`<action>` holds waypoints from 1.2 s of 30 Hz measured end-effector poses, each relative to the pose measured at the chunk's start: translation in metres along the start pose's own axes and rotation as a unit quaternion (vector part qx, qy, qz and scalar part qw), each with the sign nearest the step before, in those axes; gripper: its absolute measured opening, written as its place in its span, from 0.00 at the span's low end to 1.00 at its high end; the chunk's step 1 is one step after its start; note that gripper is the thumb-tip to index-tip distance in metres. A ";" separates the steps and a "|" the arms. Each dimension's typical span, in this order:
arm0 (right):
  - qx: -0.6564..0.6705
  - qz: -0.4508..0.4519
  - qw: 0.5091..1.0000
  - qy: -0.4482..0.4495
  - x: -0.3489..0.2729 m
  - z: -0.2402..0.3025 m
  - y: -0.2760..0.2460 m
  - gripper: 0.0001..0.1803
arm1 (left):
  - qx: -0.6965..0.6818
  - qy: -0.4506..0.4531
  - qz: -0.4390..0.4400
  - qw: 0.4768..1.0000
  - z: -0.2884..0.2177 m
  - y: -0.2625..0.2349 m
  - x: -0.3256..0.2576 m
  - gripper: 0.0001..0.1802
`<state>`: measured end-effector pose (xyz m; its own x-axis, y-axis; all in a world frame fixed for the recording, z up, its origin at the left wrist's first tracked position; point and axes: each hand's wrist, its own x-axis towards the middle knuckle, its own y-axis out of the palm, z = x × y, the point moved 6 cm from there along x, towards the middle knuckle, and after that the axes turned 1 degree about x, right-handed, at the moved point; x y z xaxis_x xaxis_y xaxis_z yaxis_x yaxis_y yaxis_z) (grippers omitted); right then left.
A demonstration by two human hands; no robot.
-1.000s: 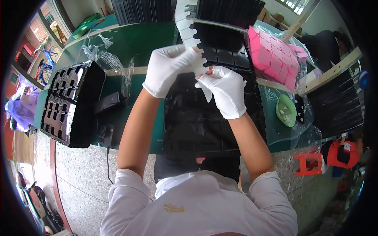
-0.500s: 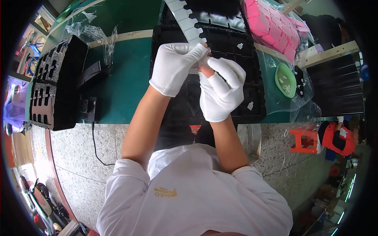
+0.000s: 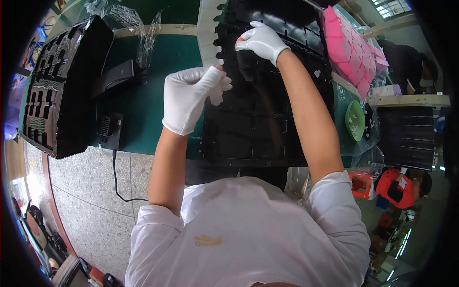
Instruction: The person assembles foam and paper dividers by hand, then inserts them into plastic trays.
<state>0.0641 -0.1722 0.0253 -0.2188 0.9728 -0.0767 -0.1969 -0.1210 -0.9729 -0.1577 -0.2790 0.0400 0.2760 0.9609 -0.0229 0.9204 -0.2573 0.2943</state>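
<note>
A white fingertip-less glove covers my left hand point(image 3: 188, 99), whose thumb and fingers close on the near end of a long white notched strip point(image 3: 206, 36). The strip stretches away from that hand along the left side of a large black tray point(image 3: 267, 129). Over the tray's far part, my right hand point(image 3: 264, 44), gloved the same way, has its thumb and forefinger pinched together. Whatever lies between those fingertips is too small to make out. A small white piece point(image 3: 317, 73) rests on the tray, right of my right hand.
A green bowl point(image 3: 355, 120) of small white bits stands at the right, below a pink woven bundle point(image 3: 349, 48). On the left are a black slotted crate point(image 3: 67, 91) and a corded black device point(image 3: 110, 130). Another person point(image 3: 399, 188) in red is at the far right.
My right hand has left my left hand and reached forward and right over the tray. The left hand has moved lower left with the strip. The whole view has shifted slightly.
</note>
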 end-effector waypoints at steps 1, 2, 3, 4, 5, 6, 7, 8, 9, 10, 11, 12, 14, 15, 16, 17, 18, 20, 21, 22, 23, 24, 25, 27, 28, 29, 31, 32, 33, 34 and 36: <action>0.010 0.004 1.000 0.006 0.002 -0.002 0.000 0.18 | 0.000 0.019 0.013 1.000 -0.005 0.003 0.002 0.15; 0.021 0.007 1.000 0.012 0.002 -0.005 0.001 0.18 | -0.003 0.013 0.009 1.000 -0.004 0.002 0.003 0.15; 0.064 -0.004 0.998 0.021 0.005 -0.012 0.005 0.18 | 0.007 0.008 0.025 1.000 -0.003 0.004 0.004 0.15; 0.065 -0.001 0.998 0.023 0.005 -0.016 0.011 0.18 | 0.017 0.005 0.044 0.999 -0.002 0.006 0.005 0.15; 0.085 -0.058 0.994 0.023 0.005 -0.020 0.010 0.18 | 0.017 0.003 0.045 0.999 -0.001 0.006 0.004 0.15; 0.104 -0.115 0.988 0.024 0.003 -0.024 0.008 0.19 | 0.030 -0.014 0.044 0.998 0.001 0.006 0.002 0.14; 0.113 -0.141 0.983 0.032 -0.001 -0.021 0.007 0.20 | 0.043 -0.030 0.042 0.998 0.002 0.005 0.000 0.13; 0.114 -0.142 0.983 0.030 -0.003 -0.016 0.008 0.20 | 0.044 -0.029 0.041 0.998 0.002 0.004 -0.002 0.13; 0.105 -0.151 0.981 0.057 -0.006 -0.014 0.006 0.20 | 0.047 -0.029 0.033 0.998 0.003 0.003 -0.004 0.11; 0.096 -0.163 0.978 0.085 -0.010 -0.014 0.004 0.20 | 0.049 -0.028 0.026 0.998 0.003 0.003 -0.007 0.11; 0.070 -0.281 0.957 0.030 -0.021 -0.009 0.004 0.16 | 0.051 -0.024 0.027 0.998 0.002 0.005 -0.010 0.11; 0.070 -0.286 0.955 0.029 -0.022 -0.016 0.009 0.16 | 0.038 0.001 0.011 0.999 -0.002 0.007 -0.013 0.13; 0.099 -0.255 0.961 -0.038 -0.026 -0.005 0.008 0.11 | 0.028 0.029 -0.008 0.999 -0.007 0.009 -0.020 0.18; 0.091 -0.257 0.962 -0.017 -0.026 -0.003 0.008 0.10 | 0.036 0.062 -0.024 0.997 -0.012 0.009 -0.023 0.24; 0.092 -0.263 0.960 -0.018 -0.026 -0.005 0.007 0.10 | 0.045 0.096 -0.037 0.994 -0.018 0.010 -0.025 0.30; 0.096 -0.242 0.965 -0.025 -0.022 -0.006 0.011 0.11 | 0.028 0.152 -0.024 0.988 -0.017 0.009 -0.027 0.33; 0.099 -0.222 0.969 -0.031 -0.020 -0.007 0.014 0.11 | 0.031 0.158 -0.022 0.987 -0.017 0.008 -0.028 0.33; 0.088 -0.212 0.973 -0.026 -0.017 -0.013 0.020 0.12 | 0.066 0.178 0.023 0.981 -0.022 0.010 -0.030 0.32; 0.073 -0.226 0.971 -0.032 -0.019 -0.015 0.022 0.12 | 0.070 0.183 0.025 0.980 -0.025 0.009 -0.031 0.32; 0.057 -0.240 0.968 -0.039 -0.020 -0.012 0.019 0.12 | 0.093 0.173 0.045 0.979 -0.026 0.010 -0.031 0.32; 0.011 -0.203 0.978 -0.036 -0.020 -0.011 0.021 0.14 | 0.116 0.163 0.065 0.978 -0.027 0.011 -0.031 0.32; 0.011 -0.209 0.977 -0.038 -0.022 -0.008 0.022 0.14 | 0.120 0.168 0.065 0.976 -0.026 0.007 -0.031 0.32; 0.002 -0.223 0.974 -0.030 -0.028 -0.002 0.021 0.15 | 0.125 0.182 0.077 0.972 -0.026 0.007 -0.031 0.31; 0.019 -0.220 0.975 -0.019 -0.030 0.005 0.019 0.16 | 0.131 0.200 0.088 0.967 -0.026 0.009 -0.034 0.30; 0.019 -0.225 0.974 -0.020 -0.031 0.003 0.017 0.16 | 0.108 0.174 0.081 0.975 -0.028 0.012 -0.036 0.30; 0.020 -0.198 0.980 -0.017 -0.030 0.001 0.018 0.16 | 0.084 0.147 0.074 0.983 -0.029 0.015 -0.038 0.30; 0.016 -0.187 0.982 -0.007 -0.030 -0.002 0.016 0.13 | 0.094 0.153 0.096 0.979 -0.033 0.020 -0.042 0.31; 0.017 -0.193 0.981 -0.005 -0.031 -0.002 0.015 0.13 | 0.101 0.154 0.117 0.976 -0.034 0.024 -0.044 0.32; 0.022 -0.208 0.978 0.001 -0.034 -0.004 0.014 0.12 | 0.103 0.155 0.123 0.975 -0.035 0.025 -0.046 0.32; 0.023 -0.223 0.975 0.010 -0.039 -0.006 0.010 0.12 | 0.105 0.164 0.131 0.972 -0.035 0.028 -0.046 0.32; -0.024 -0.298 0.953 -0.048 -0.055 -0.007 -0.002 0.10 | 0.088 0.152 0.152 0.973 -0.035 0.032 -0.047 0.31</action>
<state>0.0829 -0.2245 0.0305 -0.1683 0.8431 0.5108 -0.2704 0.4588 -0.8464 -0.1510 -0.3289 0.0839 0.4734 0.8166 0.3303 0.8493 -0.5225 0.0746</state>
